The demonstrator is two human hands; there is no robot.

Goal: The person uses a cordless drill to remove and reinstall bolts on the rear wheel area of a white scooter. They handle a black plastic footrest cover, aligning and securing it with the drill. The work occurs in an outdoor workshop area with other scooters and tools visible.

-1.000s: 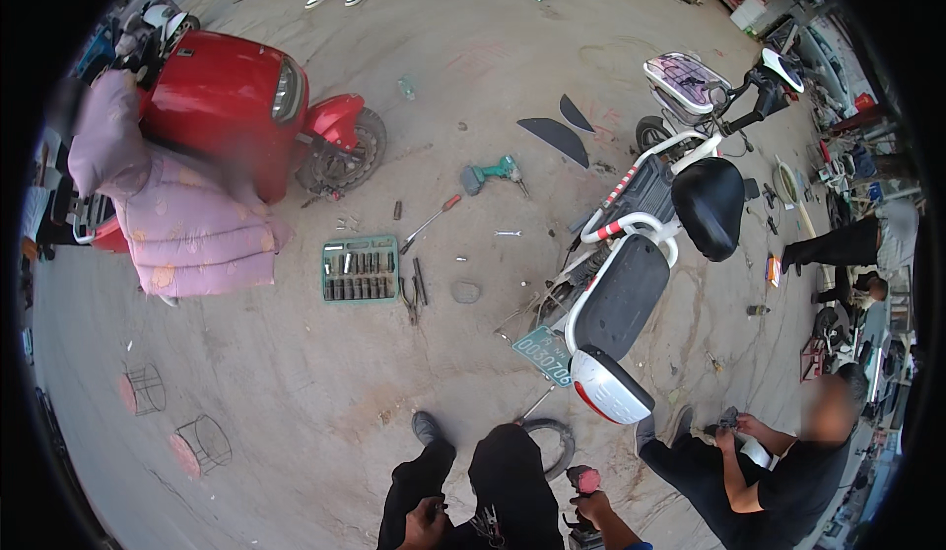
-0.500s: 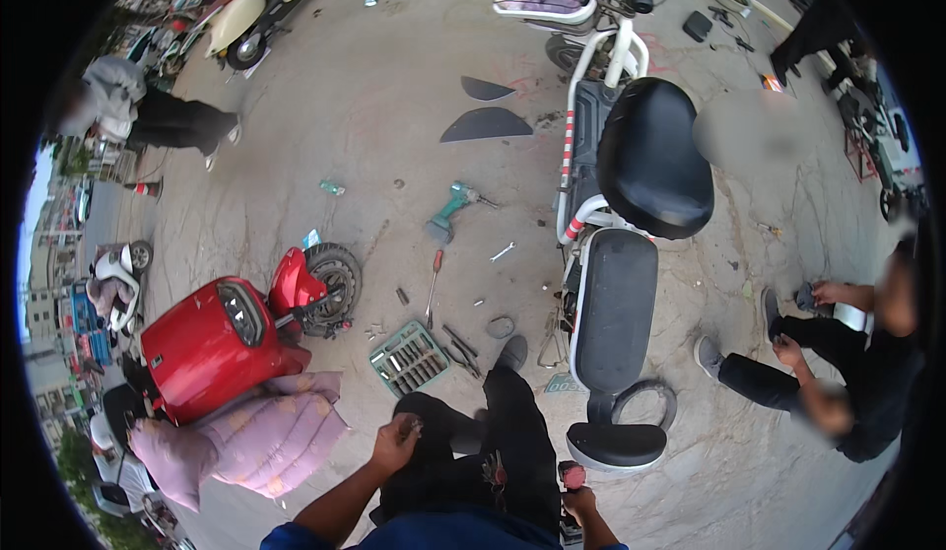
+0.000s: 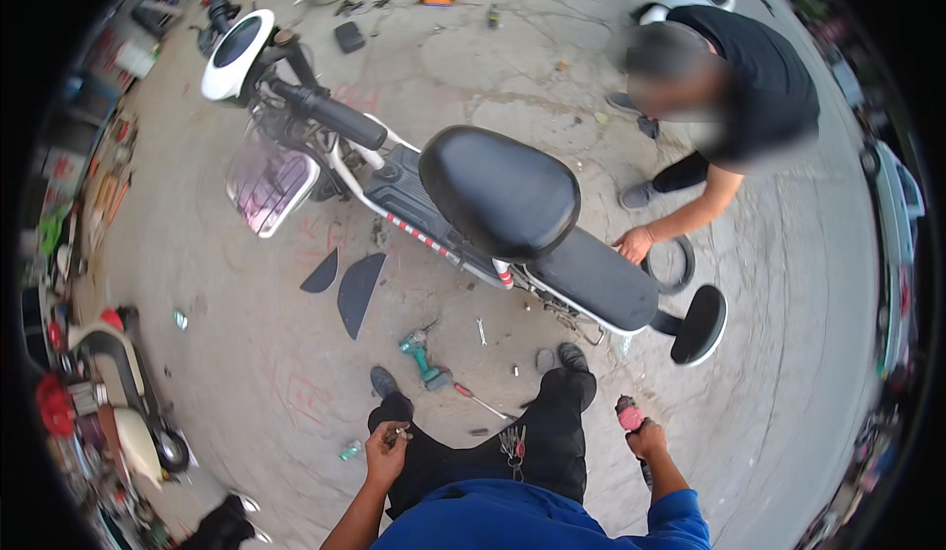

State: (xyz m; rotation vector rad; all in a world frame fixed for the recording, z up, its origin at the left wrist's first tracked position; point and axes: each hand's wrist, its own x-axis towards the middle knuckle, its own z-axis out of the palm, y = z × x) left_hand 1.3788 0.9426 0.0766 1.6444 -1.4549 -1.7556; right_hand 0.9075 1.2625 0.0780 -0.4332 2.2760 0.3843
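My left hand (image 3: 387,449) is closed around a small dark metal piece, too small to name. My right hand (image 3: 645,439) grips a power tool (image 3: 630,412) with a pink head, held out to the right of my legs. Ahead stands a white electric bike (image 3: 591,279) with black seats and red-striped tubes. Between my feet and the bike lie a teal drill (image 3: 422,362), a red-handled screwdriver (image 3: 471,395), a wrench (image 3: 481,332) and two dark curved panels (image 3: 357,296).
A person in black (image 3: 754,106) bends at the bike's right, hand near its rear seat by a black tire (image 3: 678,285). A cream scooter (image 3: 138,437) and clutter border the left. A white car (image 3: 892,254) is at the far right. Small items (image 3: 349,37) lie beyond the bike.
My view has swung round; the bike now lies crosswise ahead and the red scooter has left view. The co-worker has leaned over toward the bike. Both my hands still hold their things.
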